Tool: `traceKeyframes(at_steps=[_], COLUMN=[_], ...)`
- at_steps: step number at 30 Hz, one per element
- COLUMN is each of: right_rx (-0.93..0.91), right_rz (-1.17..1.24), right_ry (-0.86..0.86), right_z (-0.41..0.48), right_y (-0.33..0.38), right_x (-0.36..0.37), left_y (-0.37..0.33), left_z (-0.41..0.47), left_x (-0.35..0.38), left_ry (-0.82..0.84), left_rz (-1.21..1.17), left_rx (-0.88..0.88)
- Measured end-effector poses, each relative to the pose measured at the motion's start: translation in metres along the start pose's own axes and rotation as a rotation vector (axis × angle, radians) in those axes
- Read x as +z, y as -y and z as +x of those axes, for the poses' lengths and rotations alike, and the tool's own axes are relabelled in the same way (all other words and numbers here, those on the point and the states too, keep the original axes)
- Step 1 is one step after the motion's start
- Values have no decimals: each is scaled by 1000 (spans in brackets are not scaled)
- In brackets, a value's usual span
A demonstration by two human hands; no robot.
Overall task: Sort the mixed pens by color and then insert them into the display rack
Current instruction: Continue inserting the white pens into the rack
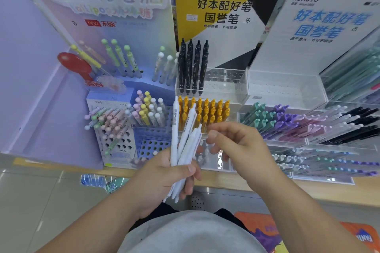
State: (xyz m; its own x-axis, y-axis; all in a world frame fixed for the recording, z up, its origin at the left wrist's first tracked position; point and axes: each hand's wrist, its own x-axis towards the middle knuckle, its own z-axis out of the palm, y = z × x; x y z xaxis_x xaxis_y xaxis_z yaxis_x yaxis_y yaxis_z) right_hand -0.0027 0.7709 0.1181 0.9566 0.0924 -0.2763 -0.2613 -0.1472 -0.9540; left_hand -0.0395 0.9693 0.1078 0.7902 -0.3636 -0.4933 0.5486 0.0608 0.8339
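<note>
Upright, left hand [164, 178] fisting white pens [185, 141]

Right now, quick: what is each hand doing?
Left hand: closed around a bunch of white pens.
Right hand: fingers curled at the pen tips; whether its grip holds one cannot be told.

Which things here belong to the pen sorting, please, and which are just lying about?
Job: white pens in the left hand; right hand; clear rack holding black pens.
Lying about: red scoop; orange bag.
</note>
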Motion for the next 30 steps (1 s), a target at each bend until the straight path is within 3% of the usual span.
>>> traceKeyframes(at_steps=[3, 9, 13, 19, 24, 30], right_rx=[-52, -43, -3, -78, -178, -134], right_rz=[99, 57, 160, 295, 239, 77], right_ry=[-55, -73, -88, -249, -382, -273], right_z=[-4, 0, 3, 10, 6, 1], right_y=[15, 16, 15, 13, 11, -13], right_x=[-2, -15, -20, -41, -64, -53], left_y=[-6, -6, -6, -1, 5, 12], left_z=[5, 17, 22, 23, 17, 11], left_x=[11, 21, 21, 11, 2, -3], left_ry=[62, 69, 84, 45, -65, -178], left_rz=[114, 633, 746, 659, 252, -130], left_rx=[-38, -64, -89, -186, -223, -146])
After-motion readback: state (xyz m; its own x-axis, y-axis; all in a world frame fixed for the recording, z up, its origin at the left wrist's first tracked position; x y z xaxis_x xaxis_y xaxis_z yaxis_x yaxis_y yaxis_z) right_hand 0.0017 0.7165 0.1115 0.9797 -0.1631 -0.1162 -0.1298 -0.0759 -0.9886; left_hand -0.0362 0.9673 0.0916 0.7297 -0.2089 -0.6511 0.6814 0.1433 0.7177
